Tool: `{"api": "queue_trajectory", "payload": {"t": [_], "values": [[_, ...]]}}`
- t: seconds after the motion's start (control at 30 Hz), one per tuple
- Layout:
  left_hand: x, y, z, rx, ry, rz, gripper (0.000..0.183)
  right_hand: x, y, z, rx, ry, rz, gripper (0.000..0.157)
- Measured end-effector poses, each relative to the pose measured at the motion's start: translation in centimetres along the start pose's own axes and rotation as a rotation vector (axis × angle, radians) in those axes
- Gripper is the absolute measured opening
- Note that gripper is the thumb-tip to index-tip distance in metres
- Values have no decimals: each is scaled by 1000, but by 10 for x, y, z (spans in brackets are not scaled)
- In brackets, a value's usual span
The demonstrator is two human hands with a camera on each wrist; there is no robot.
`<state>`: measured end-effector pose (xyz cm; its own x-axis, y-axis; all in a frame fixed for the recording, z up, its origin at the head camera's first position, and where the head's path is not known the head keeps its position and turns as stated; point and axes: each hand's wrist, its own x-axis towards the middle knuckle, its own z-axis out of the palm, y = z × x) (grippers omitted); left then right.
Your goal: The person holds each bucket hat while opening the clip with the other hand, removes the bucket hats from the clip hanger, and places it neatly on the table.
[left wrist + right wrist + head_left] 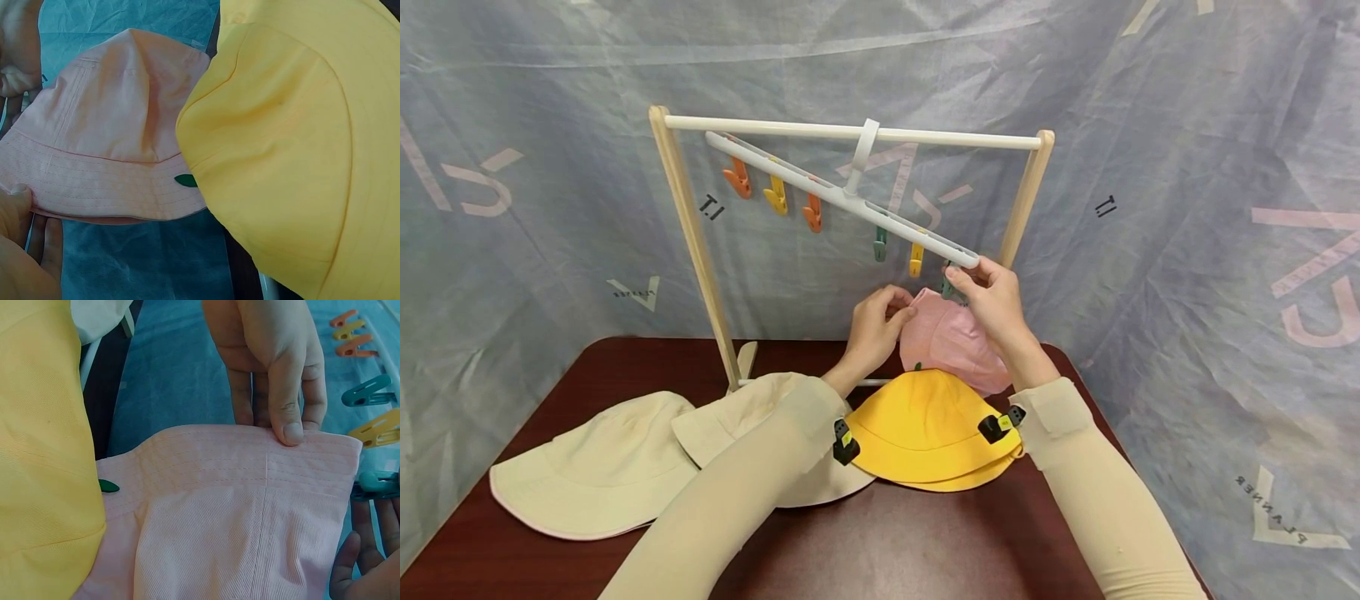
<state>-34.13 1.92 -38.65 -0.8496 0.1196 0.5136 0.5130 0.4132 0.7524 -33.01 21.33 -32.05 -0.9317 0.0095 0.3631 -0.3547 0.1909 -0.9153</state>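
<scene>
My left hand (874, 329) pinches the brim of a pink bucket hat (943, 337), its thumb on one face and fingers behind. At the low right end of a white clip hanger (820, 185), my right hand (997, 307) holds a green clip (947, 288) between thumb and fingers. The hat's edge (355, 453) comes right up to that green clip (379, 481) in the right wrist view. A small green leaf tag (109, 486) sits on the brim. Yellow bucket hats (928, 421) partly cover the pink hat from the front.
The hanger hooks over the top bar (760, 127) of a wooden-sided rack and tilts down to the right. Orange, yellow and green clips (776, 196) hang along it. Cream bucket hats (606, 462) lie on the dark red table (880, 550) at left. Grey sheeting (1150, 250) surrounds the table.
</scene>
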Motion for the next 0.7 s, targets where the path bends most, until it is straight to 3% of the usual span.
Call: {"api": "queue_trajectory", "payload": {"t": [0.7], "values": [[-5,-4,-2,3,8,-10,11,-1,4,-5,39,10,32,40]]}}
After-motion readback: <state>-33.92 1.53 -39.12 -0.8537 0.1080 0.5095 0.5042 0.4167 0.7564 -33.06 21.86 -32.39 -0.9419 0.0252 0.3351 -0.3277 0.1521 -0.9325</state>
